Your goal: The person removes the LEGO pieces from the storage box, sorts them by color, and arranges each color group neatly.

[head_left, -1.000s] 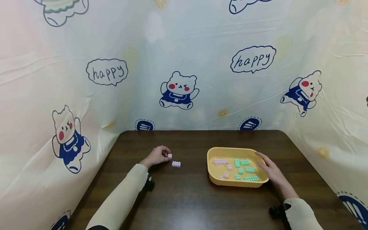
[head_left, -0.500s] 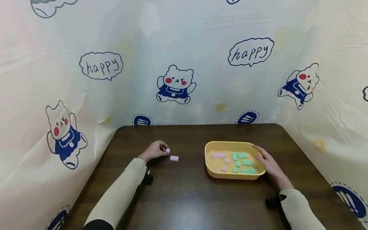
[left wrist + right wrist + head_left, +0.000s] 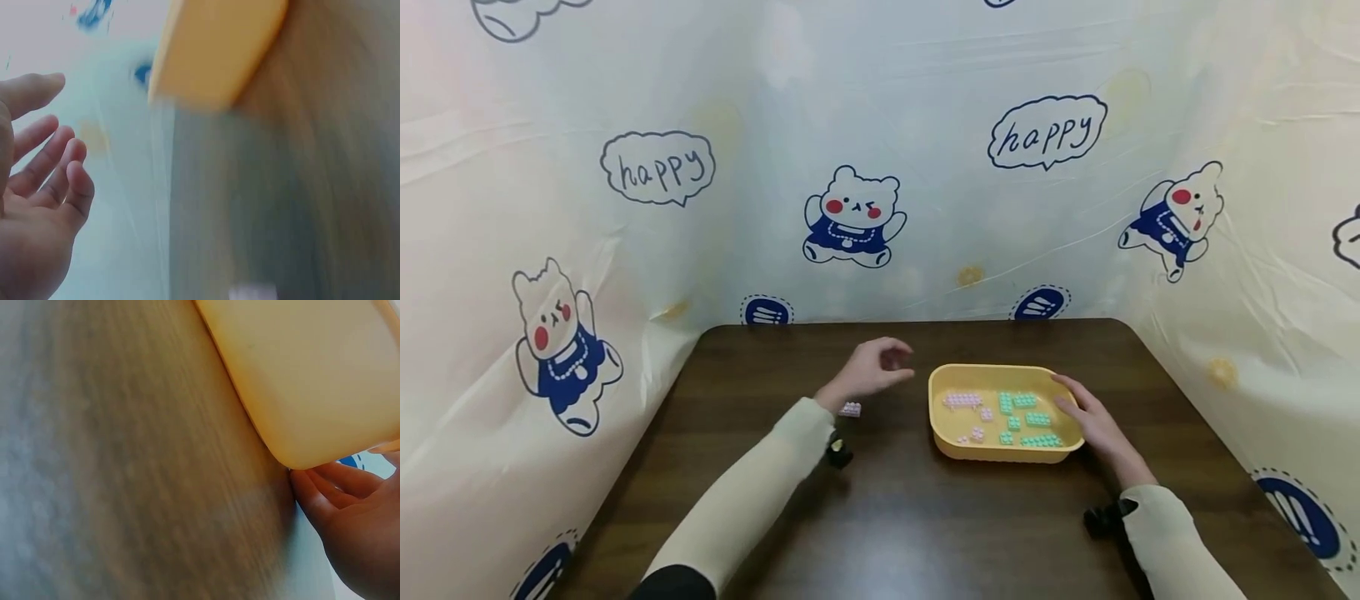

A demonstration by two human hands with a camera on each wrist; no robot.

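My left hand (image 3: 868, 369) is in the air over the table, left of the yellow tray (image 3: 1000, 454), its fingers loosely curved with nothing between them. The left wrist view shows the same hand (image 3: 47, 169) with thumb and fingers apart. Partly hidden behind the left wrist lies a pale pink toy brick (image 3: 851, 409); the small pink brick near it is hidden in the head view. My right hand (image 3: 1101, 425) grips the tray's right end, thumb over the rim. In the right wrist view its fingers (image 3: 312, 494) lie against the tray's outer wall.
Inside the tray are several pink bricks (image 3: 962, 401) on the left and several green bricks (image 3: 1038, 419) on the right. A dark wooden table (image 3: 880, 517) carries everything. A printed curtain (image 3: 940, 217) stands round its back and sides.
My left hand has let go of the small pink brick and moved right towards the tray. The right hand stays on the tray. The head view has tilted slightly.
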